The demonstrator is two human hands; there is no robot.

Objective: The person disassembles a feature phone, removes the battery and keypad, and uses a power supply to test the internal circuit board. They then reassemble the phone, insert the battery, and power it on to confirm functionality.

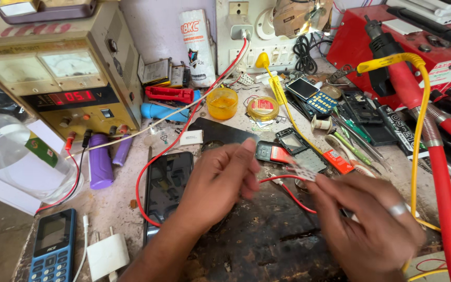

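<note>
Head view, from the left edge across: a clear plastic bottle (pixel 6 156) lies at mid left, and below it, at the lower left corner, a blue keypad phone (pixel 53 248) sits beside a white charger plug (pixel 108 256). Above them a boxy metal power supply (pixel 53 68) with two dial meters and a red digit display fills the upper left; two purple cylindrical cells (pixel 100 162) rest at its foot. A red wire (pixel 147 172) loops from the wall sockets down past a black smartphone (pixel 167 183) lying glossy and flat, long axis running up and down the frame.

At the centre the left hand (pixel 217 183) hovers over a scuffed dark work mat (pixel 267 240), fingers half curled and blurred; whether it pinches anything cannot be told. Behind it stand a yellow translucent cup (pixel 222 103) and a round yellow tin (pixel 262 108).

Right of centre the right hand (pixel 366 224), a silver ring on one finger, pinches a small pale circuit piece (pixel 304 171) between fingertips, just above the mat and between the two hands. The piece is thin and flat, its long axis slanting from upper left to lower right; a thin red lead trails from beneath it. Opened phone parts (pixel 298 149) crowd just behind.

At the right a red hot-air handle (pixel 444 172) with a coiled metal hose slants down the frame, a yellow cable (pixel 418 120) draped across it, before a red toolbox (pixel 418 36)
</note>
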